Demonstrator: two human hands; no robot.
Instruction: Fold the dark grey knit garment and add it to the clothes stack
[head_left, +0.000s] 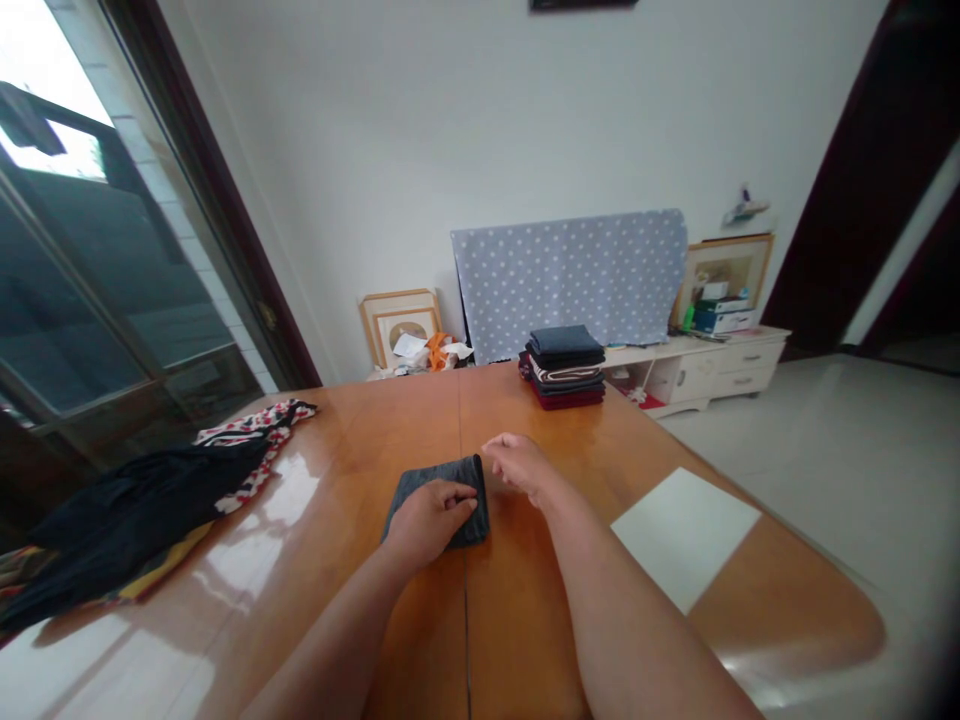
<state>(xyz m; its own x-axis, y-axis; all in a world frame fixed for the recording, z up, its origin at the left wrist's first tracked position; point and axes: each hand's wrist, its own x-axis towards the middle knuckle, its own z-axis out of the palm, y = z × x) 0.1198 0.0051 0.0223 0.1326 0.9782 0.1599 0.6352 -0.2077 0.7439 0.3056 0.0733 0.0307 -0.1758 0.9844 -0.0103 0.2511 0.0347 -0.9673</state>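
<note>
A folded dark grey garment lies on the wooden table in front of me. My left hand rests on top of it, with the thumb and fingers drawn together on the cloth near its right side. My right hand is just beyond the garment's far right corner. Its fingers are closed with the tips pressed together, and I see no cloth between them. A narrow gap seems to separate those tips from the black edge of the fabric.
On the wooden table, a stack of folded clothes stands at the far edge. Loose dark and patterned clothes are heaped at left. A white sheet lies at right. Behind are a low white cabinet and a dotted cloth cover.
</note>
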